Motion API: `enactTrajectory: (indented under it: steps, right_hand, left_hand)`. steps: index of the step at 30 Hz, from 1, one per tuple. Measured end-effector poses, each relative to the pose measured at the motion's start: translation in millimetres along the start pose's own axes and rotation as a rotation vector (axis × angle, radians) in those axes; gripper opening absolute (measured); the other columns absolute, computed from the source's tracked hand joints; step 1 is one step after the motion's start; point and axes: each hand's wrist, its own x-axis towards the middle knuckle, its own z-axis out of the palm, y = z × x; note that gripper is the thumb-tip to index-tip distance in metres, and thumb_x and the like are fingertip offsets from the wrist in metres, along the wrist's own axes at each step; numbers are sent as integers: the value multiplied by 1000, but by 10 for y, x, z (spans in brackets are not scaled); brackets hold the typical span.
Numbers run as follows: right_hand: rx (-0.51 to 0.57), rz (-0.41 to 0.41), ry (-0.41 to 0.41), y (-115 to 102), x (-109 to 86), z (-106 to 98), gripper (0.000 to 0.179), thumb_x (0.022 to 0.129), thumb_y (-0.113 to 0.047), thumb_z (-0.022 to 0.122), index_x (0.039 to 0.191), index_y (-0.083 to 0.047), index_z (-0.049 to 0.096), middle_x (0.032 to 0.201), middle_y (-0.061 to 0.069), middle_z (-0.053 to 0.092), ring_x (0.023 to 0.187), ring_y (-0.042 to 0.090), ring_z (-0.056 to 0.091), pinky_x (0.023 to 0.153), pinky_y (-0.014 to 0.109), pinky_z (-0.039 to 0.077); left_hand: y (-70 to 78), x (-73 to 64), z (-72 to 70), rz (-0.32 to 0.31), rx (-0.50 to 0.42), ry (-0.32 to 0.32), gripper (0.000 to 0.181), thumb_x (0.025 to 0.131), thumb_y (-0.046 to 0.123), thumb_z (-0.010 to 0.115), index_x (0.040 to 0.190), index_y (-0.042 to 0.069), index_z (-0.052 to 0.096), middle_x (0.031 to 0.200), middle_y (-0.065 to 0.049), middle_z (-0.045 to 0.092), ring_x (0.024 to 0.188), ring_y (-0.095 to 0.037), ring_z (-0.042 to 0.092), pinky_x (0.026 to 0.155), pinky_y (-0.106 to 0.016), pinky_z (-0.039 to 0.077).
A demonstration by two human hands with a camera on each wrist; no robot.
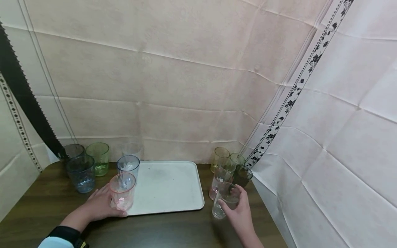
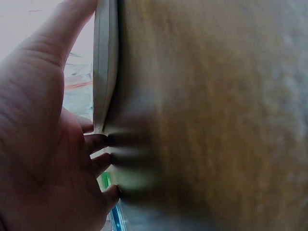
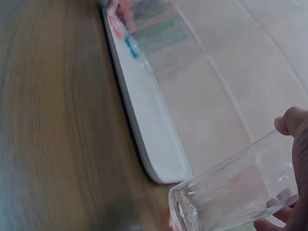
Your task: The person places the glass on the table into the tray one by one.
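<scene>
Closest to me, the right hand point(image 1: 237, 212) grips a clear glass point(image 1: 219, 212) by its upper part, thumb on one side, fingers on the other, right of the white tray point(image 1: 169, 187); I can't tell whether its base is off the table point(image 1: 173, 229). Smooth walls could slip if that grip loosens. The left hand point(image 1: 100, 206) curves beside a pink glass point(image 1: 122, 199) at the tray's near left corner (whether it grips the glass, I can't tell); a shove there might tip the glass. Just past the clear glass, a second pink glass point(image 1: 214, 189) stands so near that a careless swing could knock it toward the yellow glass point(image 1: 221, 153) behind. Farther left, a blue glass point(image 1: 128, 168) crowds the first pink one, so rims could clash.
</scene>
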Motion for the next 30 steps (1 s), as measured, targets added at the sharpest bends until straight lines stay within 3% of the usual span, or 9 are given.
enactTrajectory:
  steps: [5, 14, 17, 24, 30]
  right_hand:
    - [21, -17, -45, -113, -41, 123, 94, 79, -37, 91, 151, -4, 39, 142, 16, 52, 135, 31, 49, 111, 60, 41]
    - [97, -88, -99, -275, -62, 444, 88, 81, -30, 90, 150, -4, 43, 139, 18, 56, 127, 29, 56, 103, 54, 48]
    - [103, -76, -124, -324, -41, 565, 87, 82, -35, 89, 151, -7, 43, 141, 17, 55, 128, 30, 56, 101, 55, 49]
    - [150, -38, -214, -501, 48, 889, 88, 83, -37, 88, 153, -10, 42, 149, 15, 49, 139, 27, 44, 113, 55, 39]
    - [164, -42, -292, -672, 99, 1115, 88, 85, -41, 85, 155, -16, 38, 142, 6, 55, 133, 22, 51, 110, 52, 43]
  left_hand:
    - [-13, 10, 30, 22, 9, 21, 134, 66, 79, 79, 157, -9, 33, 161, -35, 27, 143, -58, 21, 108, -81, 16]
    - [-15, -12, 32, 25, 10, 41, 136, 65, 80, 79, 158, -8, 32, 160, -35, 29, 143, -57, 22, 108, -81, 16]
    - [-11, -17, 32, 31, 17, 43, 135, 65, 80, 78, 157, -8, 34, 160, -35, 29, 143, -57, 23, 108, -80, 17]
    - [-8, -15, 25, 31, 16, 37, 134, 66, 80, 78, 158, -8, 33, 160, -36, 29, 143, -59, 22, 108, -81, 16]
    - [-13, -15, 25, 19, 9, 26, 136, 65, 80, 78, 157, -9, 34, 160, -37, 27, 143, -59, 21, 109, -81, 16]
